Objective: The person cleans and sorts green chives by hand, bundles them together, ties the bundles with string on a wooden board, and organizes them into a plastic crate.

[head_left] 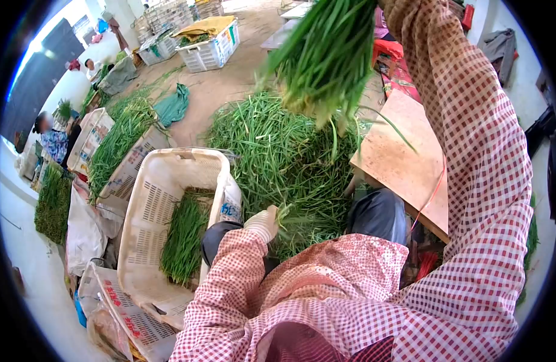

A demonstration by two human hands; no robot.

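Note:
At the top edge, my right hand is cut off by the frame beyond its checked sleeve (465,108). A thick bunch of chives (329,54) hangs from it, blurred, with the pale stem ends pointing down. My left hand (263,224), in a pale striped glove, is closed in front of my lap, and some pale green chive scraps (282,213) show at its fingertips. Beneath both hands spreads a large heap of loose chives (284,151). To the left, a white plastic crate (142,241) holds a neat bundle of chives (186,238).
A wooden board (404,160) stands right of the heap, with a red cord across it. More crates (133,154) with chives line the left. A covered crate (208,51) and a green cloth (172,105) lie farther back. Two people (53,137) sit at far left.

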